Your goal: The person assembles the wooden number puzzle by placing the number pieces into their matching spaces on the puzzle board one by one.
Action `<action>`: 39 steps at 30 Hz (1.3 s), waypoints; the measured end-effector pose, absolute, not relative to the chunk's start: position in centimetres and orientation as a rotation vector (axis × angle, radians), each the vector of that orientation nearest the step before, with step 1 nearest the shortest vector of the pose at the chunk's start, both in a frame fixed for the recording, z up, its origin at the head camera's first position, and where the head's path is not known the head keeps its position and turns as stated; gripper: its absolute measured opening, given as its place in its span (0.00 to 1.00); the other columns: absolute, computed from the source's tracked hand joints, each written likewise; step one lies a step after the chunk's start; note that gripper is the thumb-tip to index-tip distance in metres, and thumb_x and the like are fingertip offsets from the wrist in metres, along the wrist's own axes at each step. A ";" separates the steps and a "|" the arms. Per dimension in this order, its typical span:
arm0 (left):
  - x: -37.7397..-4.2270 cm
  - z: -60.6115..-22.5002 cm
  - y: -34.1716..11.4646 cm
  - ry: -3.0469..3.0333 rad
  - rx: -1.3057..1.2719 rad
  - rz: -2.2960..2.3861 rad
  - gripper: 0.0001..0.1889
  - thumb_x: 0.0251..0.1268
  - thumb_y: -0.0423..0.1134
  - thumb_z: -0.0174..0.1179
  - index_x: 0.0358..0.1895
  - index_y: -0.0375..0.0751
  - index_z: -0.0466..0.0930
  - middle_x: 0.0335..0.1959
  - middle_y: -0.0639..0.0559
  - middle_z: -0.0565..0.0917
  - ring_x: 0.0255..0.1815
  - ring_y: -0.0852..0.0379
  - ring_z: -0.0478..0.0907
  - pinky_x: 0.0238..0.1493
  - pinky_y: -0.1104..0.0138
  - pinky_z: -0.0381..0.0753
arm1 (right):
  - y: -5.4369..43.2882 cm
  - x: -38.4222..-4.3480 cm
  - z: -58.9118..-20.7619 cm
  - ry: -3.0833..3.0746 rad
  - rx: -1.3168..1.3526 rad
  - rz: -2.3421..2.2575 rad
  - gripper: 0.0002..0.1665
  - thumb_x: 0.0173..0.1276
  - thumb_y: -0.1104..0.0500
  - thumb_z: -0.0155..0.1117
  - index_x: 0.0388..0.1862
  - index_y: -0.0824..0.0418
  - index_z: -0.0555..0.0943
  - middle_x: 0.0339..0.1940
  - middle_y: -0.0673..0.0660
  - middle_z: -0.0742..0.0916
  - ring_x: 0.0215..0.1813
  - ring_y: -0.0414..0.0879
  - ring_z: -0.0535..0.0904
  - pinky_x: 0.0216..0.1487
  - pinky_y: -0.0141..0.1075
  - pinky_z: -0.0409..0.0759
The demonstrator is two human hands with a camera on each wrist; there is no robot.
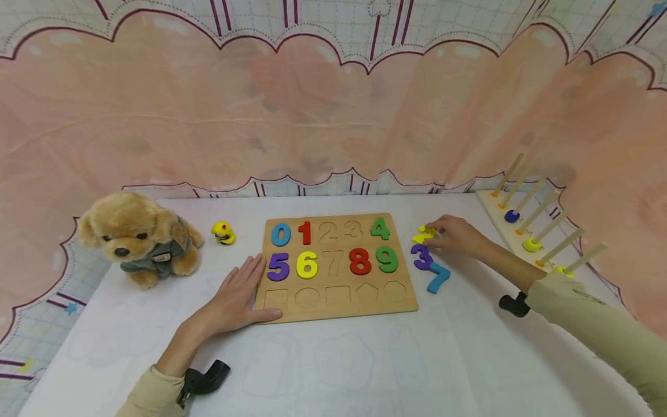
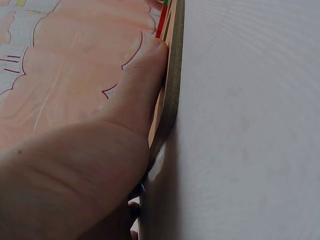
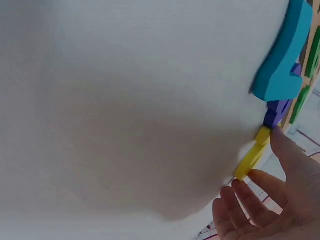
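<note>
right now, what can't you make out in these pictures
Head: part of the yellow piece, covered by the right hand.
Head: the vest patch on the plush dog, too small to read.
Left wrist: most of the board's face, as the board is nearly edge-on.
Right wrist: part of the purple 3, behind the blue 7.

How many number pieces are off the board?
3: a yellow piece, partly covered by the right hand; the purple 3 below it in the head view; the blue 7 lowest.

The person wears 2 long khaki sleeves. 2 black wrist units, 1 per arm, adjoin the cuffs.
</note>
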State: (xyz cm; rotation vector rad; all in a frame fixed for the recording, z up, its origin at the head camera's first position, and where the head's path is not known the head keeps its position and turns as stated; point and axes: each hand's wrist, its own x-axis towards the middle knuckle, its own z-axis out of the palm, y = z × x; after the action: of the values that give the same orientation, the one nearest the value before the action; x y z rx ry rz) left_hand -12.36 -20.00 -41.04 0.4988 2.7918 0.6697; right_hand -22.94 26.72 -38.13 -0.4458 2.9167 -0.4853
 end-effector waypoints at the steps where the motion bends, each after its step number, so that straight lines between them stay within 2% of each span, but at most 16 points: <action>1: -12.4 -41.0 -20.0 2.793 0.500 0.667 0.61 0.51 0.69 0.63 0.77 0.32 0.43 0.80 0.36 0.44 0.80 0.36 0.38 0.77 0.40 0.35 | 26.6 -23.1 -38.2 2.915 -0.439 -0.472 0.30 0.64 0.52 0.69 0.59 0.68 0.78 0.53 0.68 0.82 0.51 0.58 0.78 0.53 0.49 0.81; 10: -12.3 -41.0 -19.9 2.791 0.496 0.673 0.61 0.51 0.69 0.63 0.77 0.31 0.43 0.79 0.35 0.45 0.80 0.35 0.38 0.77 0.40 0.36 | 26.2 -24.1 -38.6 2.900 -0.397 -0.456 0.32 0.62 0.50 0.70 0.58 0.70 0.79 0.52 0.69 0.82 0.51 0.59 0.78 0.54 0.50 0.81; 20: -12.3 -41.1 -19.9 2.790 0.511 0.677 0.61 0.51 0.69 0.63 0.77 0.31 0.44 0.79 0.35 0.45 0.80 0.35 0.38 0.77 0.40 0.36 | 26.0 -24.4 -38.6 2.926 -0.456 -0.418 0.32 0.59 0.52 0.73 0.56 0.71 0.80 0.50 0.70 0.82 0.50 0.60 0.79 0.54 0.51 0.81; 25: -12.4 -40.9 -20.1 2.797 0.513 0.664 0.61 0.51 0.69 0.63 0.77 0.31 0.44 0.79 0.35 0.45 0.80 0.35 0.39 0.77 0.39 0.36 | 25.2 -24.6 -38.3 2.988 -0.514 -0.424 0.34 0.59 0.52 0.72 0.58 0.72 0.78 0.52 0.71 0.81 0.52 0.62 0.78 0.55 0.52 0.80; 31: -12.3 -40.7 -20.4 2.802 0.505 0.663 0.60 0.51 0.68 0.63 0.77 0.31 0.44 0.79 0.35 0.45 0.80 0.35 0.39 0.77 0.40 0.37 | 21.1 -25.4 -36.5 2.941 -0.727 -0.628 0.34 0.60 0.53 0.69 0.63 0.68 0.76 0.57 0.68 0.79 0.57 0.62 0.76 0.55 0.52 0.81; 39: -12.3 -41.1 -20.2 2.799 0.511 0.676 0.60 0.51 0.69 0.63 0.77 0.32 0.45 0.79 0.36 0.45 0.80 0.36 0.39 0.77 0.40 0.37 | 13.0 -26.1 -36.1 2.746 -0.964 -0.601 0.34 0.61 0.51 0.70 0.64 0.63 0.76 0.59 0.63 0.79 0.59 0.55 0.75 0.61 0.45 0.79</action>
State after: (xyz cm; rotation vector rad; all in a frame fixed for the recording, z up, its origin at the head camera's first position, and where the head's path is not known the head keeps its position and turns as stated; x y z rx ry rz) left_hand -12.27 -20.16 -41.07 0.5105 2.7995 0.6764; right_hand -26.13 13.04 -36.08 -0.9642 2.7460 -0.6007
